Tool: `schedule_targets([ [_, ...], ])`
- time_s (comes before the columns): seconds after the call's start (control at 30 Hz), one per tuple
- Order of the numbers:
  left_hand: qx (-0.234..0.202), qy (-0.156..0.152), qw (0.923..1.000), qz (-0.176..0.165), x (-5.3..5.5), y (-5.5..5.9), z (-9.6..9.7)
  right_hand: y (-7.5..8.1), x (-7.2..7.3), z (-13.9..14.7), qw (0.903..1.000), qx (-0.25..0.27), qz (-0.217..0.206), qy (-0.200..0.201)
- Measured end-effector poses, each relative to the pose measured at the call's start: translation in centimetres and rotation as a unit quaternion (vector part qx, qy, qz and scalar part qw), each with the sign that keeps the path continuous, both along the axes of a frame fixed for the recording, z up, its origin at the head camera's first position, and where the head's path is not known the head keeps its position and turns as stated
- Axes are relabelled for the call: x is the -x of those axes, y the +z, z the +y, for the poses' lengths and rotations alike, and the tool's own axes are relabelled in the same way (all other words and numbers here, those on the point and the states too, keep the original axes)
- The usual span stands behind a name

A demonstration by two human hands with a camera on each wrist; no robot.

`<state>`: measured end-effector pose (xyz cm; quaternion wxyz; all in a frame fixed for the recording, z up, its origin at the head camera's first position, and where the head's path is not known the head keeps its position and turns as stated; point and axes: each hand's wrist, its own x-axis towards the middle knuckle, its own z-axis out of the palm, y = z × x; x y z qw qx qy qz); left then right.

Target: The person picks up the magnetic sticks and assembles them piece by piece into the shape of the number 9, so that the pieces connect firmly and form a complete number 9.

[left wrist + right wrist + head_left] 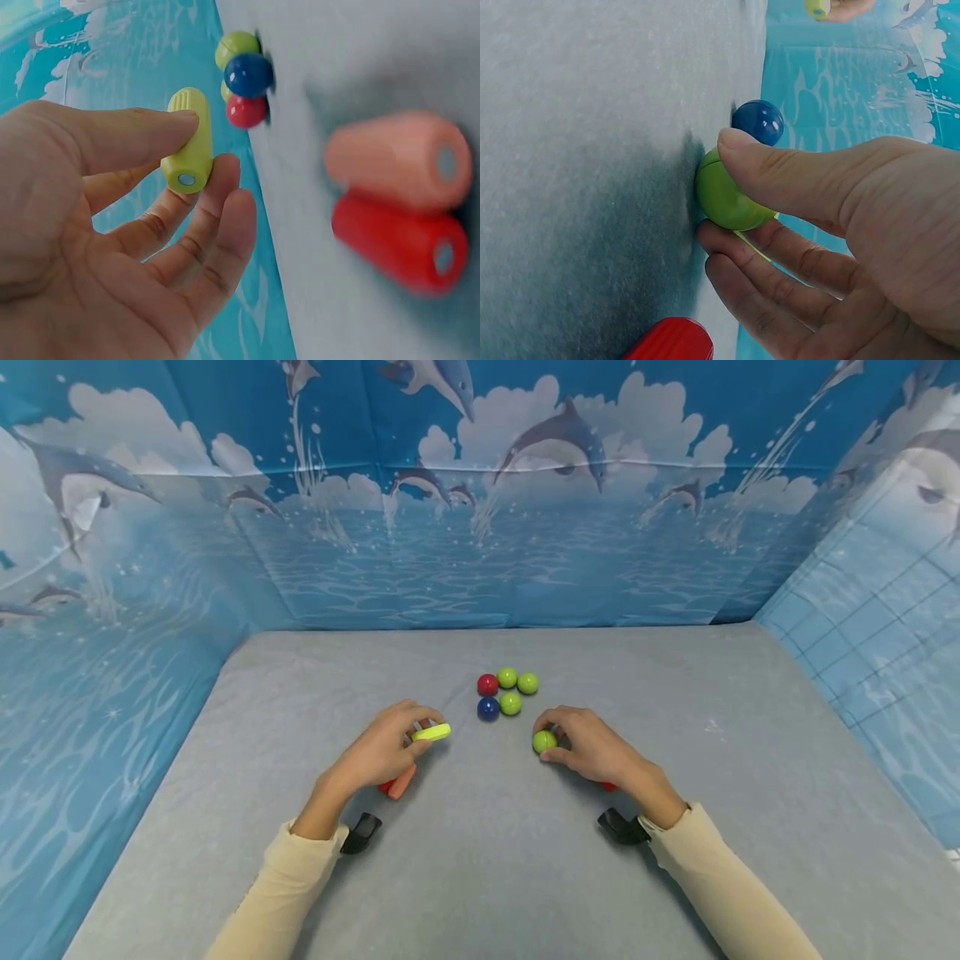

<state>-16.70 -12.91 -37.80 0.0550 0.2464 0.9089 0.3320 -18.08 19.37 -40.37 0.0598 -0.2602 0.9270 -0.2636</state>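
My left hand [384,748] pinches a short yellow stick [195,146] between thumb and fingers, held above the table. In the left wrist view a round metallic disc shows in the stick's end. Beneath that hand, an orange stick [390,161] and a red stick [397,244] lie side by side. My right hand [591,747] holds a light green ball [724,195] low over the grey table, thumb on one side and fingertips on the other. Another red stick [673,343] lies near this hand, mostly hidden by it in the head view.
Beyond the hands, a blue ball [488,708], a red ball [487,684] and three green balls [511,703] sit clustered on the grey table [480,860]. A dolphin-print curtain [420,568] rises along the table's back and sides.
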Motion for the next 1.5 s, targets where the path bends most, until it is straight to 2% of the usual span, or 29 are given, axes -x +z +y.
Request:
schedule_targets([
  [0.13,0.0,-0.016,0.9999,-0.005,0.5,-0.3,1.2,-0.1,0.0,-0.1,1.0,-0.003,-0.002,0.001],
  [0.6,0.008,-0.038,0.9991,-0.016,1.2,-0.9,4.9,-0.4,0.0,-0.7,0.9999,-0.01,0.005,0.004],
  [0.97,0.0,-0.052,0.9985,-0.019,1.9,-2.0,8.1,-0.5,0.1,-0.4,0.9998,-0.001,0.016,0.007],
  [1.23,0.004,-0.051,0.9981,-0.034,1.7,-2.6,8.9,-0.5,-0.1,-0.3,0.9998,-0.002,0.014,0.012],
  [1.5,0.007,-0.062,0.9977,-0.025,1.9,-2.7,9.5,-0.2,0.0,0.0,0.9997,-0.004,0.019,0.012],
])
